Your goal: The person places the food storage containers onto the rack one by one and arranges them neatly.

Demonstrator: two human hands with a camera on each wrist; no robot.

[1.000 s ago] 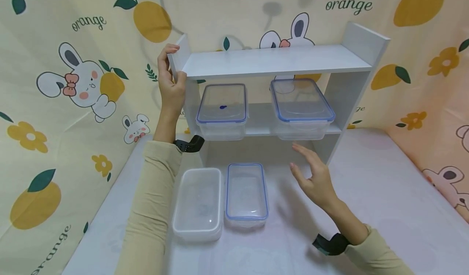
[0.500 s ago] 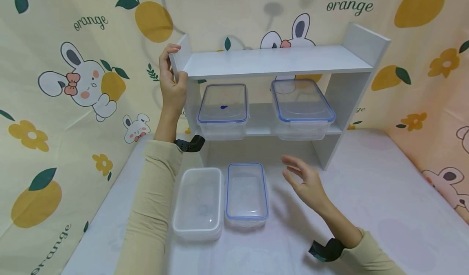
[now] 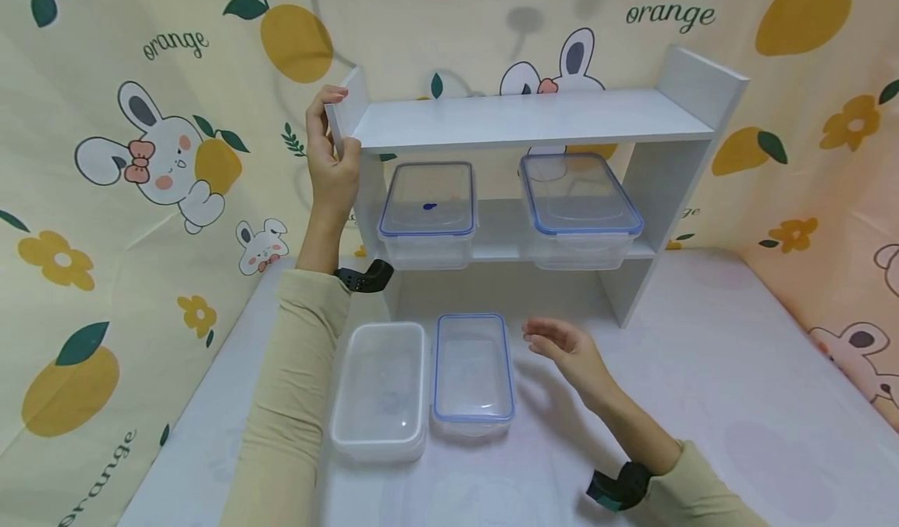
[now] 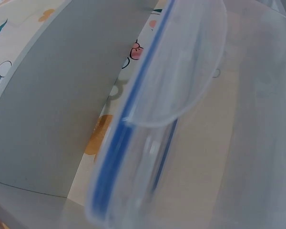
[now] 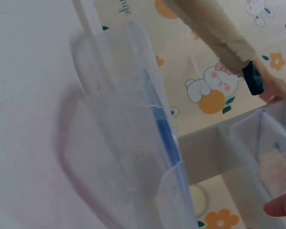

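My left hand [image 3: 333, 164] grips the upper left side panel of a white shelf unit [image 3: 520, 117], thumb at the front edge. Free of contact, my right hand [image 3: 572, 359] hovers to the right of a clear food container with a blue-edged lid [image 3: 474, 367] on the table; its fingers are bent loosely and hold nothing. That container's clear wall looms large and blurred in the right wrist view, with a fingertip [image 5: 281, 205] at lower right. A second container with a whitish lid [image 3: 379, 386] stands directly to its left. In the left wrist view, a blue-sealed container [image 4: 195, 143] fills the right side.
On the middle shelf sit two blue-rimmed containers, one left [image 3: 428, 207] and one right [image 3: 583, 199], both jutting past the front edge. A white cloth covers the table [image 3: 737, 402]. Patterned fabric [image 3: 175, 277] hangs behind and at both sides.
My right hand has moved down and left, from below the right shelf container towards the blue-rimmed container on the table, its fingers drawing closer together. My left hand stays on the shelf unit.
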